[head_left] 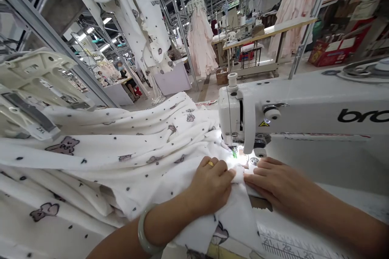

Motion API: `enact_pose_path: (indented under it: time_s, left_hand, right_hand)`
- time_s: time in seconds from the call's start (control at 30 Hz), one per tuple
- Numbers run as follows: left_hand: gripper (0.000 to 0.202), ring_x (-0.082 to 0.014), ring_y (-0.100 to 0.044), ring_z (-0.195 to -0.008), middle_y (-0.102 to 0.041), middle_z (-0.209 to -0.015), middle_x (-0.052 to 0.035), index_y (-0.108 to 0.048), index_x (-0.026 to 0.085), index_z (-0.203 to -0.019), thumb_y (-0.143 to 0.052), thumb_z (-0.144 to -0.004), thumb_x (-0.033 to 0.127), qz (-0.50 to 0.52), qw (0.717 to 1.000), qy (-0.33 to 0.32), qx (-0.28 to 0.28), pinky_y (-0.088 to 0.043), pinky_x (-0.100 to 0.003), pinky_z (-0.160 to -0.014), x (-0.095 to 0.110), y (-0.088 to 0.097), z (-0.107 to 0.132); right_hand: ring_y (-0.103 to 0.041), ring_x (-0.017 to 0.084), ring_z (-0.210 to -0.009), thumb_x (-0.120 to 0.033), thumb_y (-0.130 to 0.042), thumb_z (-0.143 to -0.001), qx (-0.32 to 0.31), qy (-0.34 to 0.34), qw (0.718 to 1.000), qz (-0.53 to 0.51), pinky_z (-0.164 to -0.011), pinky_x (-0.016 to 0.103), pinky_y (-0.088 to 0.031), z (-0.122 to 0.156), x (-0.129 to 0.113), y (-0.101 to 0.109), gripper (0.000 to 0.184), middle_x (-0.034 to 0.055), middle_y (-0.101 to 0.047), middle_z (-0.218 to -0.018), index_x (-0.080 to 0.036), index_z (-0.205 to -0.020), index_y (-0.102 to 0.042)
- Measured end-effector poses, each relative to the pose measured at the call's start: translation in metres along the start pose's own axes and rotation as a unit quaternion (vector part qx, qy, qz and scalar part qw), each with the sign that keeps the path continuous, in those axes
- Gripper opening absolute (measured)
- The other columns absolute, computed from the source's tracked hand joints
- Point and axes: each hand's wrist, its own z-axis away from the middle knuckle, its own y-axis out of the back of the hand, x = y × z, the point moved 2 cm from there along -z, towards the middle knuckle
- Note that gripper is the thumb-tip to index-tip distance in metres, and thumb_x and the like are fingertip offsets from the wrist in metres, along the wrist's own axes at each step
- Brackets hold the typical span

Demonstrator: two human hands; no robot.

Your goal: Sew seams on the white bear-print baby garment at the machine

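Note:
A white fabric (127, 149) printed with small bears and dots lies bunched across the sewing table. My left hand (209, 184), with a gold ring and a pale bangle on the wrist, rests curled on the fabric and pinches its edge just before the needle. My right hand (276, 184) lies flat beside it, fingers stretched out, pressing the fabric edge down. Both hands sit directly under the head of the white sewing machine (304, 109), near its presser foot (235, 151).
A ruler strip (285, 247) runs along the table's near edge. White plastic parts (33, 89) stand at the left. Bear-print garments (136, 20) and pink garments (200, 40) hang overhead. Another sewing table (270, 32) stands behind, and a seated person (127, 79) is far left.

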Motion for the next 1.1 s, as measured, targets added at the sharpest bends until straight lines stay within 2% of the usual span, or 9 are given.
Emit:
enact_pose_path:
  time_s: [0.1, 0.23, 0.4, 0.57, 0.63, 0.73, 0.8, 0.9, 1.1]
  left_hand:
    - [0.026, -0.0212, -0.056, -0.079, -0.064, -0.091, -0.0052, -0.061, 0.013, -0.112, -0.052, -0.088, 0.013, -0.038, 0.998, -0.052, -0.008, -0.042, -0.038, -0.074, 0.001, 0.001, 0.0]
    - [0.022, -0.0221, -0.062, -0.101, -0.069, -0.106, -0.0088, -0.062, 0.011, -0.11, -0.048, -0.093, 0.01, -0.013, 0.996, -0.085, -0.037, -0.045, -0.037, -0.088, 0.002, 0.0, -0.001]
    - [0.031, -0.0215, -0.065, -0.105, -0.072, -0.109, -0.008, -0.06, 0.011, -0.119, -0.046, -0.092, 0.006, 0.052, 0.996, -0.048, -0.06, -0.05, -0.036, -0.095, -0.002, 0.0, 0.0]
    - [0.033, -0.0229, -0.065, -0.111, -0.071, -0.114, -0.0094, -0.06, 0.013, -0.123, -0.048, -0.094, 0.007, 0.055, 0.991, -0.048, -0.114, -0.052, -0.038, -0.098, -0.004, 0.001, -0.001]
    - [0.033, -0.0233, -0.065, -0.112, -0.071, -0.113, -0.0098, -0.06, 0.012, -0.124, -0.048, -0.094, 0.007, 0.051, 0.99, -0.056, -0.118, -0.053, -0.037, -0.098, -0.004, -0.001, -0.001]
    - [0.031, -0.024, -0.064, -0.112, -0.07, -0.112, -0.0104, -0.061, 0.009, -0.123, -0.046, -0.095, 0.008, 0.042, 0.991, -0.074, -0.101, -0.053, -0.036, -0.097, -0.004, -0.004, -0.001]
    - [0.028, -0.024, -0.065, -0.108, -0.07, -0.109, -0.0105, -0.062, 0.007, -0.119, -0.046, -0.096, 0.009, 0.033, 0.991, -0.089, -0.092, -0.053, -0.035, -0.097, -0.004, -0.006, -0.001]
    - [0.024, -0.0229, -0.065, -0.1, -0.068, -0.102, -0.0096, -0.063, 0.007, -0.114, -0.046, -0.096, 0.01, 0.025, 0.99, -0.103, -0.098, -0.053, -0.034, -0.095, -0.006, -0.009, -0.002]
    - [0.019, -0.0218, -0.064, -0.101, -0.066, -0.107, -0.0116, -0.062, 0.01, -0.11, -0.048, -0.097, 0.011, 0.014, 0.985, -0.086, -0.148, -0.053, -0.034, -0.093, -0.02, -0.019, -0.015]
  right_hand:
    - [-0.046, 0.019, -0.062, -0.012, -0.041, -0.104, 0.0, 0.002, 1.0, 0.004, -0.073, 0.034, -0.033, 0.0, 0.0, 0.0, 0.03, -0.0009, -0.051, -0.067, -0.019, -0.078, -0.054]
    - [-0.047, 0.019, -0.063, -0.01, -0.037, -0.104, 0.006, 0.0, 1.0, 0.009, -0.073, 0.034, -0.032, 0.001, 0.0, 0.0, 0.033, -0.0006, -0.052, -0.067, -0.019, -0.078, -0.056]
    - [-0.048, 0.019, -0.062, -0.009, -0.038, -0.102, 0.009, 0.002, 1.0, 0.014, -0.072, 0.035, -0.033, 0.0, 0.001, 0.001, 0.033, -0.0008, -0.052, -0.066, -0.02, -0.076, -0.056]
    - [-0.048, 0.018, -0.061, -0.015, -0.038, -0.106, 0.012, -0.001, 1.0, 0.02, -0.073, 0.034, -0.035, 0.002, 0.002, 0.001, 0.034, -0.002, -0.052, -0.067, -0.02, -0.079, -0.057]
    - [-0.05, 0.017, -0.062, -0.019, -0.039, -0.109, 0.025, -0.007, 0.999, 0.024, -0.077, 0.035, -0.036, 0.004, 0.003, 0.002, 0.032, -0.0028, -0.053, -0.069, -0.02, -0.085, -0.06]
    - [-0.057, 0.017, -0.07, -0.025, -0.038, -0.111, 0.08, 0.001, 0.995, 0.058, -0.088, 0.037, -0.036, 0.004, 0.001, 0.005, 0.025, -0.0022, -0.061, -0.078, -0.019, -0.111, -0.063]
    - [-0.06, 0.017, -0.075, -0.027, -0.035, -0.113, 0.101, 0.03, 0.991, 0.088, -0.093, 0.037, -0.034, 0.003, -0.002, 0.007, 0.029, -0.0018, -0.064, -0.084, -0.017, -0.126, -0.059]
    - [-0.062, 0.017, -0.078, -0.03, -0.032, -0.113, 0.089, 0.056, 0.988, 0.116, -0.091, 0.037, -0.033, -0.002, -0.005, 0.006, 0.033, -0.0016, -0.065, -0.087, -0.019, -0.128, -0.059]
    - [-0.068, 0.019, -0.082, -0.036, -0.033, -0.112, 0.114, 0.008, 0.984, 0.136, -0.096, 0.044, -0.031, -0.005, -0.001, 0.005, 0.034, -0.0014, -0.068, -0.089, -0.024, -0.127, -0.061]
